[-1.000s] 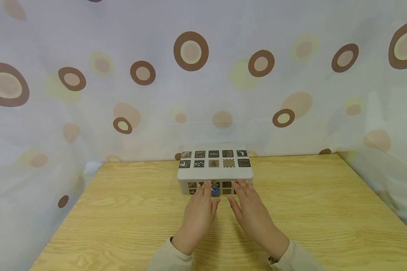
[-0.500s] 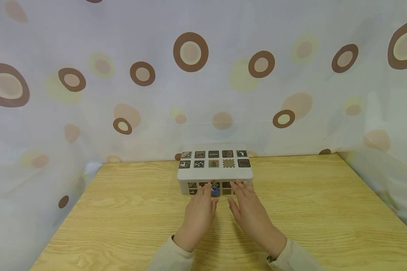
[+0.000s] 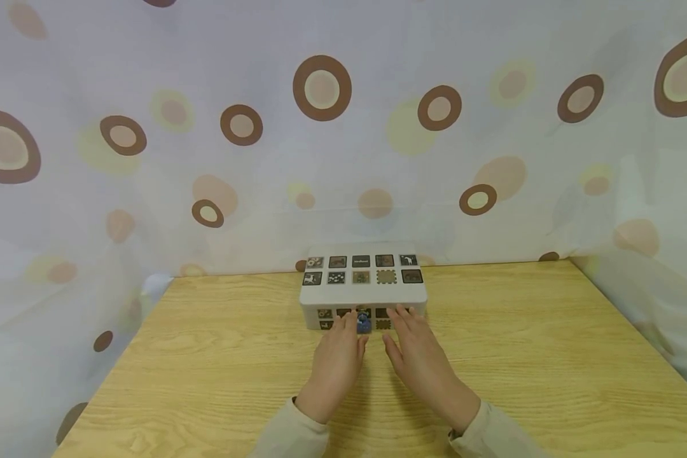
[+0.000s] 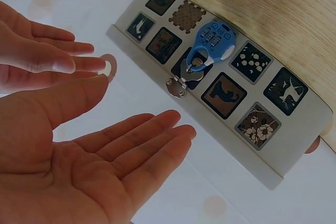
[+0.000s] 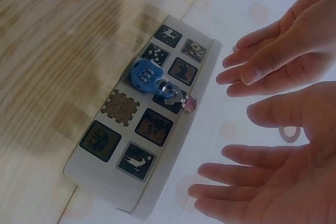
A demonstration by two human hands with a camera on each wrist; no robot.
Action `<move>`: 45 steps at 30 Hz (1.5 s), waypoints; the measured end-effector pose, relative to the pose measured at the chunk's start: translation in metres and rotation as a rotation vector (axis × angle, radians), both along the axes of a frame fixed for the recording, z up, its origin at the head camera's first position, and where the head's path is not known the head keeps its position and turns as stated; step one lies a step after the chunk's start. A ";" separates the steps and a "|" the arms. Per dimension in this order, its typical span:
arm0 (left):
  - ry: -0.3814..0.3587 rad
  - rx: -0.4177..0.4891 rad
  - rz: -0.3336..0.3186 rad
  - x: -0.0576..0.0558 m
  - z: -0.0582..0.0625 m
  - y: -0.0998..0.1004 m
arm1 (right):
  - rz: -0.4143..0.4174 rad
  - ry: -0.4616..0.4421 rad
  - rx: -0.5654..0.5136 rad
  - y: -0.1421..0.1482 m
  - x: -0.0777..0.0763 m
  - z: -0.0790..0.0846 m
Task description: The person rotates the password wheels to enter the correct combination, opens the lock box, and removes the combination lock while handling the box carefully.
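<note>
A white box (image 3: 363, 291) with dark square pictures stands on the wooden table. On its front, a blue combination padlock (image 4: 214, 43) hangs from a small metal hasp (image 4: 177, 86); the right wrist view shows the padlock (image 5: 148, 77) too. My left hand (image 3: 336, 364) lies in front of the box, left of the padlock, with its fingers straight. To the padlock's right is my right hand (image 3: 426, 369), its fingers likewise extended. Both wrist views show the palms facing the box, holding nothing, and apart from it.
The wooden table (image 3: 217, 375) spreads out on both sides of the hands. Behind the box hangs a white curtain (image 3: 343, 172) with brown and yellow circles; it also runs along the table's left and right sides.
Both hands keep nearly the same place, with only a slight shift of the right hand. The box and padlock have not moved.
</note>
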State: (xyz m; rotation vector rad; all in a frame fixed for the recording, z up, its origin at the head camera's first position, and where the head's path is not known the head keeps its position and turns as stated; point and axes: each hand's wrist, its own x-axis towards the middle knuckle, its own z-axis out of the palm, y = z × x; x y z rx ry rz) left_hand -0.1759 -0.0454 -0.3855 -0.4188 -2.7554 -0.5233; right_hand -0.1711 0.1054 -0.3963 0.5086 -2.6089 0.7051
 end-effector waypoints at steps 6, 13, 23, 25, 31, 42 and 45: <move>0.001 -0.001 0.005 0.000 -0.002 0.001 | 0.009 0.022 0.013 -0.002 -0.001 -0.001; -0.027 0.004 0.001 -0.003 -0.002 0.002 | 0.018 0.025 0.018 -0.004 0.000 0.001; -0.074 -0.007 0.002 -0.006 -0.001 0.004 | 0.021 0.028 0.019 -0.007 -0.004 -0.004; -0.083 -0.006 0.004 -0.007 0.001 0.005 | 0.021 0.024 0.020 -0.009 -0.005 -0.003; -0.102 -0.022 0.009 -0.011 0.001 0.006 | 0.017 -0.024 0.019 -0.013 -0.004 0.001; -0.104 -0.027 0.001 -0.015 0.000 0.007 | 0.006 -0.045 0.008 -0.020 -0.013 0.000; -0.105 -0.019 -0.007 -0.016 0.000 0.007 | 0.005 -0.050 0.014 -0.022 -0.015 0.000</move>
